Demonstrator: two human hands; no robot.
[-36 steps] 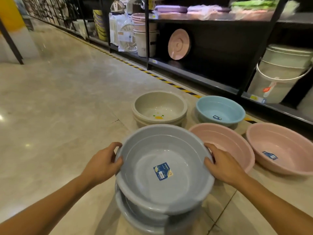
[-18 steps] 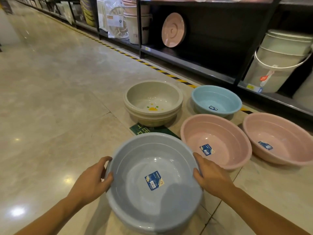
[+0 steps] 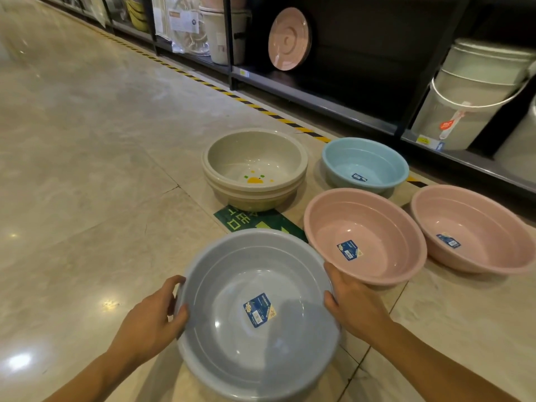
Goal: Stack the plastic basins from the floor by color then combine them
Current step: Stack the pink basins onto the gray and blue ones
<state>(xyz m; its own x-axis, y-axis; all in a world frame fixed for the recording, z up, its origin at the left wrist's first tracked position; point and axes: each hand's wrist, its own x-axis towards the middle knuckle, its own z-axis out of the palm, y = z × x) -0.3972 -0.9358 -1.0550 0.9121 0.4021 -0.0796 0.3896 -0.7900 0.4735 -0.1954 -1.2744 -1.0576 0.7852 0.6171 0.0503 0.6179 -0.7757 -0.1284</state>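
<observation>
A grey plastic basin [image 3: 232, 338] with a blue sticker inside sits low in front of me. My left hand [image 3: 148, 323] grips its left rim and my right hand [image 3: 352, 303] grips its right rim. What lies under it is hidden. Beyond it a stack of beige basins [image 3: 255, 166] stands on the floor. A light blue basin [image 3: 364, 163] sits to their right. Two pink basins lie side by side on the right, the nearer one [image 3: 365, 236] touching my right hand's side and the farther one [image 3: 475, 227] at the frame edge.
Dark store shelving [image 3: 319, 97] runs along the right behind a yellow-black floor stripe [image 3: 255, 107]. White buckets [image 3: 470, 97] and a pink lid [image 3: 288, 39] stand on it. A green floor sticker [image 3: 255, 223] lies between the grey and beige basins. Polished tile floor [image 3: 87, 169] spreads to the left.
The grey basin in both hands has come down from above another grey basin, which no longer shows. My view has tilted downward.
</observation>
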